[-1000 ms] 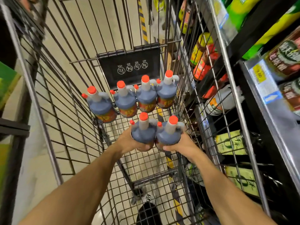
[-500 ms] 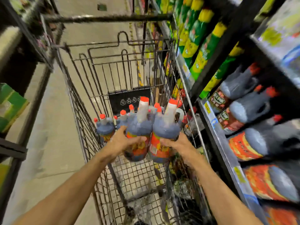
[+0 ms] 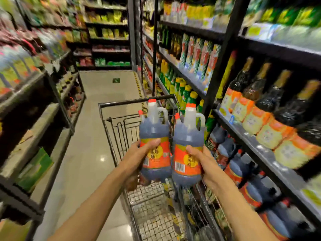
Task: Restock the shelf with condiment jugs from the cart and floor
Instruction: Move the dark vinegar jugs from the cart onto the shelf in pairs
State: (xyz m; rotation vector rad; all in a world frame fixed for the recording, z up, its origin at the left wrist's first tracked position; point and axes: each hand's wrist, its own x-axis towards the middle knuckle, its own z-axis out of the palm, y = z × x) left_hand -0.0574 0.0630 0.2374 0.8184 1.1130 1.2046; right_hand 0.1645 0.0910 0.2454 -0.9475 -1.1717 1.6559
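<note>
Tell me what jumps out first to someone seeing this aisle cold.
Two dark condiment jugs with red caps held up mid-frame above the wire cart: the left jug in the left hand, the right jug in the right hand. To the right, a lower shelf row of matching jugs lying on their sides, and above it dark bottles with orange labels.

Open floor (image 3: 97, 108) is seen on the left, clear far down the aisle. The centre is blocked by the wire cart (image 3: 121, 129). On the right, the lower shelf (image 3: 271, 162) is packed with dark jugs (image 3: 238, 169), its front edge overhanging them; little free room is visible there.
</note>
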